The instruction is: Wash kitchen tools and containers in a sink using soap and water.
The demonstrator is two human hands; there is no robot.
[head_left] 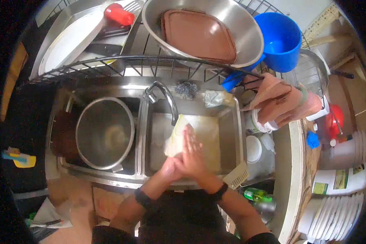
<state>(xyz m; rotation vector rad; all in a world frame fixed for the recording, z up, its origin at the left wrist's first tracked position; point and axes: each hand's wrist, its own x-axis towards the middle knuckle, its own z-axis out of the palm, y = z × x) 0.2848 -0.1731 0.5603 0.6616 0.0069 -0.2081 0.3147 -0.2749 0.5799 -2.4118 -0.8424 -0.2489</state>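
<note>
Both of my hands are together over the right basin point(227, 150) of a steel double sink, just below the curved faucet point(173, 103). Between them is a thin, pale cream piece point(177, 136) with a yellowish edge, perhaps a cloth; its kind is unclear. My right hand point(191, 152) lies against it with the fingers stretched out and slightly blurred. Close beside the right palm, my left hand point(171, 168) looks wet, and its fingers are hidden behind the piece and the other hand.
A round steel pot point(81, 138) sits in the left basin. Behind the faucet lie a wire scourer point(186, 89) and a wrapped bar point(217, 99). Above, a black rack point(130, 61) carries a steel bowl point(248, 44) and a blue mug point(286, 57). Pinkish cloths point(280, 97) hang at right.
</note>
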